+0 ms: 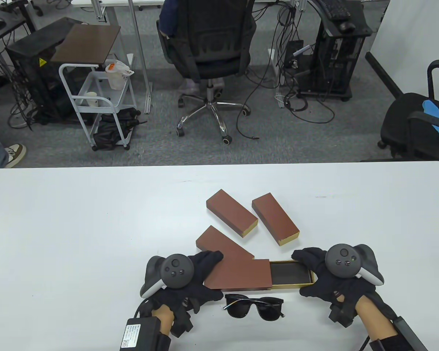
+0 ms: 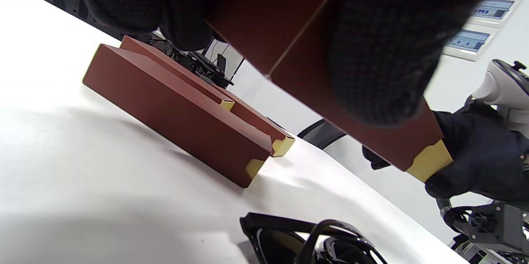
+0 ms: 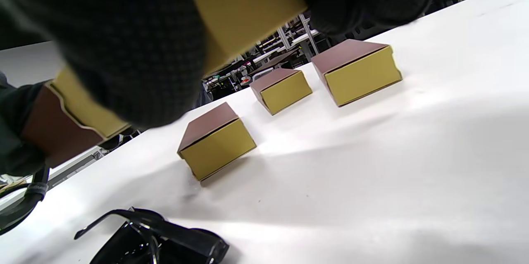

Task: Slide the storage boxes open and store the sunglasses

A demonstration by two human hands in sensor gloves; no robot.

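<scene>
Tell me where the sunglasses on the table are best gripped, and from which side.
Probably at the bridge or top rim of the sunglasses, pinched from above. They lie unfolded just in front of the half-open box, dark lenses showing, so the frame front is exposed. The right hand grips the gold drawer and the left hand the brown sleeve, so one must let go first.

Both hands (image 1: 179, 279) (image 1: 333, 278), fingers curled
</scene>
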